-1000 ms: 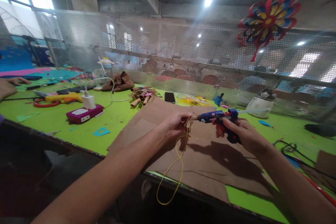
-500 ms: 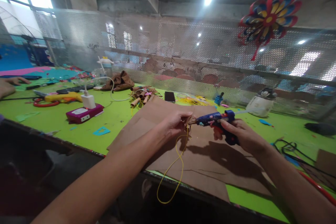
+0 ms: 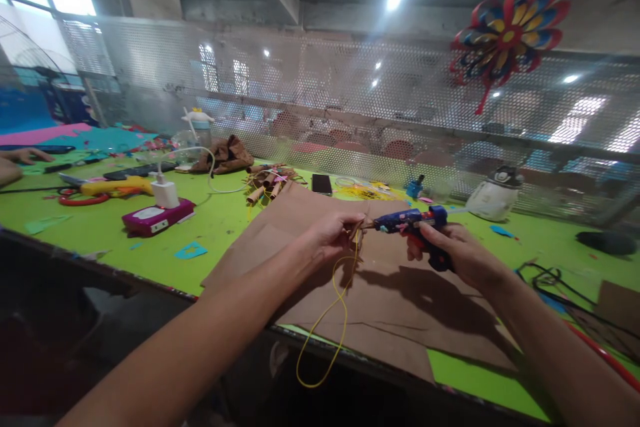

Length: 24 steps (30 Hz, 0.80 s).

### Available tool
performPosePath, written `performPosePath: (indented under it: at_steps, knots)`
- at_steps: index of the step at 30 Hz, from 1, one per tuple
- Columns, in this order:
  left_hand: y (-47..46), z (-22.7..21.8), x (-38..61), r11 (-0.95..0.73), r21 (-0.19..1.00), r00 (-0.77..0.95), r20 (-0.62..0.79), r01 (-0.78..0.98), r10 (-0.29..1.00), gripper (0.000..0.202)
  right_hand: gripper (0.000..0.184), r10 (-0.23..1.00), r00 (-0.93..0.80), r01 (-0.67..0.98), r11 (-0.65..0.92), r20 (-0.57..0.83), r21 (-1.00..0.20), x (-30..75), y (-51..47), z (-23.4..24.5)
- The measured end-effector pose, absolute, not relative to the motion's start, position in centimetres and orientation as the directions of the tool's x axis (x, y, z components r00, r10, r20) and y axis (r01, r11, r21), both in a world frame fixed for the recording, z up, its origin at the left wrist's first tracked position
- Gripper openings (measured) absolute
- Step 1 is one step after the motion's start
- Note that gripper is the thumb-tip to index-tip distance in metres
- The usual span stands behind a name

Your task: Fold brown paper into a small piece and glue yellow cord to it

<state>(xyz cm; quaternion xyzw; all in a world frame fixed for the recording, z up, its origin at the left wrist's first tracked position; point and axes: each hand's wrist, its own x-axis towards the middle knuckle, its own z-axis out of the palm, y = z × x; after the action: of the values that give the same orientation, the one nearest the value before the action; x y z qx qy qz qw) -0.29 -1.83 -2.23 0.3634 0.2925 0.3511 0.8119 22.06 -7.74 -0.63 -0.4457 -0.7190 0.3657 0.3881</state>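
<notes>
My right hand (image 3: 453, 247) is wrapped round a dark blue hot glue gun (image 3: 400, 220), its nozzle pointing left and a clear glue stick (image 3: 457, 209) sticking out of its back. The nozzle meets a small brown piece (image 3: 364, 228) that my left hand (image 3: 335, 237) pinches; its exact kind is partly hidden by the fingers. From that piece hangs a long loop of yellow string (image 3: 344, 303), dropping past the table's front edge. Both hands are above a sheet of brown cardboard (image 3: 295, 280).
Left on the green table (image 3: 230, 233) are a magenta power strip (image 3: 157, 217) with a white charger and a yellow-handled tool (image 3: 120, 185). Behind lie brown paper rolls (image 3: 265, 187), a phone (image 3: 321, 184) and yellow strings (image 3: 370, 191). Another person's hand (image 3: 33, 156) rests far left.
The view has shifted very slightly. Both hands keep their hold, with the glue gun's nozzle still at the brown piece.
</notes>
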Motion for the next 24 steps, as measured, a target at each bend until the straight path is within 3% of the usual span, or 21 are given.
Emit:
performPosePath:
  at_steps: [11,24]
  knots:
    - [-1.7,-2.2,-0.3,0.453,0.800,0.557,-0.183,-0.395,0.810,0.014,0.047,0.905,-0.364,0.433,0.373,0.219,-0.821,22.0,-8.3,-0.2]
    - [-1.2,-2.1,0.1,0.334,0.787,0.374,-0.143,-0.518,0.916,0.020,0.045,0.890,-0.374,0.534,0.437,0.261,-0.724,22.0,-9.1,1.1]
